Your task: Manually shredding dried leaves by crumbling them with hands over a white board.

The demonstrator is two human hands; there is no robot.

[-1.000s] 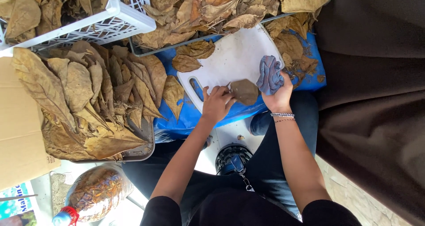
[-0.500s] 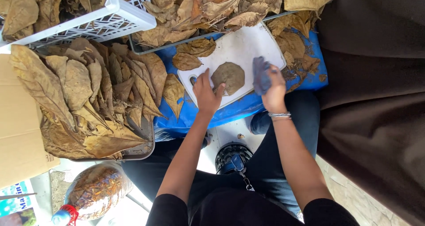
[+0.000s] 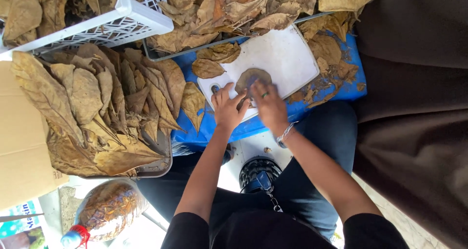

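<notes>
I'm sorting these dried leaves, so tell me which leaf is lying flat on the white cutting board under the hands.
The rounded brown leaf on the white cutting board, touched by the right hand beside the left hand; the other leaves lie off the board's middle, in piles.

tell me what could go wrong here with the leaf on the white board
1. The dry brown leaf looks brittle; with the left hand pinning its edge and the right hand pressing on it, it may crack or tear.
2. The white board sits on a blue surface littered with leaf crumbs and overhangs the lap side, so hard pressure could shift or tip it.
3. Loose leaves crowd the board's far edge and could slide under the hands.
</notes>
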